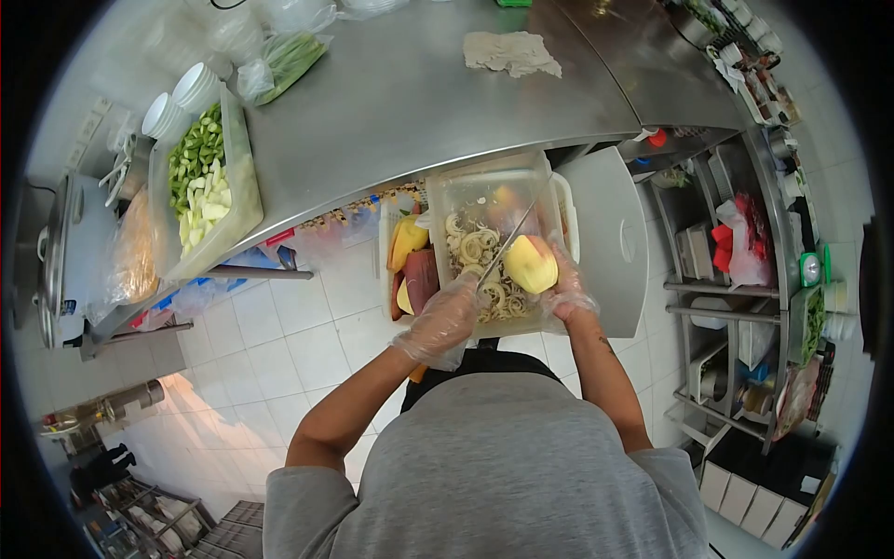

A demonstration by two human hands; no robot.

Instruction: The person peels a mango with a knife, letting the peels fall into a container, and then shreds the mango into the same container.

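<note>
My left hand (442, 321), in a clear plastic glove, is closed round a long knife (507, 244); the orange end of its handle shows below my wrist. The blade slants up and right, along the left side of a peeled yellow sweet potato (532, 265). My gloved right hand (568, 284) grips that sweet potato from its right side, with some fingers hidden behind it. Both hands are over a translucent tub (447, 191) holding curled pale peelings (475, 247). To the left, a white bin (386, 233) holds purple-skinned and yellow sweet potatoes (422, 275).
A steel counter (400, 102) runs across ahead, bearing a crumpled cloth (512, 54) and a bagged green vegetable (289, 67). At left stands a tub of chopped greens (244, 191). Rightward are a round-edged white board (619, 252) and a stocked steel shelf (726, 315).
</note>
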